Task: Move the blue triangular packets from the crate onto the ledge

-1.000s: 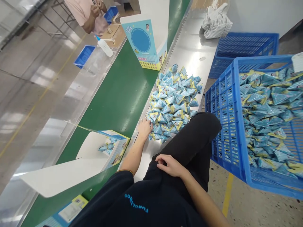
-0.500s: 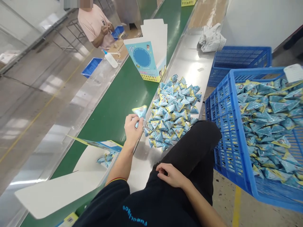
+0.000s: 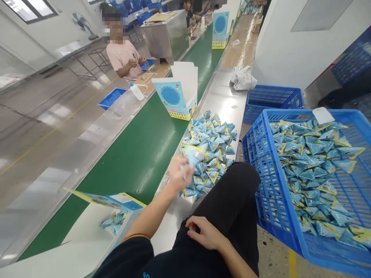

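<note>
My left hand (image 3: 177, 177), smeared by motion, grips a small blue and yellow pyramid-shaped packet (image 3: 194, 154) between thumb and fingers. It hovers over the near left part of a pile of similar packets (image 3: 214, 135) on the metal ledge. On my lap rests my right hand (image 3: 207, 233), loosely curled and holding nothing, with thumb and forefinger apart. Left of my left forearm an open carton (image 3: 87, 224) has its flaps spread; several packets (image 3: 114, 222) show inside it, and my arm hides part of it.
An upright open carton (image 3: 174, 96) stands on the green conveyor belt (image 3: 130, 154) beyond the pile. At my right is a blue crate (image 3: 298, 243) of packets. A striped cloth (image 3: 244, 79) lies farther along the ledge. Across the belt sits a person in pink (image 3: 126, 58), near a white bottle (image 3: 136, 92).
My left hand, with the packet, has moved right from the belt's edge to over the pile. My view has tilted up, showing more of the room. My right hand stays on my lap.
</note>
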A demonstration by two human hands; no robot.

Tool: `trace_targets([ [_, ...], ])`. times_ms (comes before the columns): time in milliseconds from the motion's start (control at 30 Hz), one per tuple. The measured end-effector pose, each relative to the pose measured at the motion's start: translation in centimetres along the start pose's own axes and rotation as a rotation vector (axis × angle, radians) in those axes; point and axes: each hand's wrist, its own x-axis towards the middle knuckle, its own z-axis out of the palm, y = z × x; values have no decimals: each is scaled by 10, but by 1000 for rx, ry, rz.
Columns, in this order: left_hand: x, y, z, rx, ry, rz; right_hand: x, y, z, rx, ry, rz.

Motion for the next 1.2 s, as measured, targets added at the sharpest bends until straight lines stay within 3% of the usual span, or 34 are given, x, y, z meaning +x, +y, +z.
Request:
trace_targets([
  [67,-10,6,3,-62,-18,58,1,1,1,4,4,-3],
  [167,-24,13,5,-27,98,-83,1,2,1,5,2,-8],
  [300,-36,18,7,-83,12,35,1,4,0,-3,1,-20],
  [367,-38,19,8,-36,72,-64,2,4,0,-16,-9,-32],
  [500,-39,19,10,-67,15,-23,1,4,1,-30,2,-12],
  [633,-40,19,16,-47,76,-96,1,6,3,-13,-1,-10],
  [733,-44,21,25,-114,24,-21,4,9,2,10,1,-19],
  [833,-47,24,32,-97,72,-63,6,12,2,2,-2,-17],
  [933,-44,23,35,-134,25,-12,7,14,2,-23,1,5],
  [1067,-34,16,36,-60,127,-68,8,15,3,-37,-24,-2],
  [1133,-29,13,37,-95,63,13,8,15,2,-36,-28,-6],
  [1200,-27,12,38,-101,52,-13,9,16,2,-44,-36,-1],
])
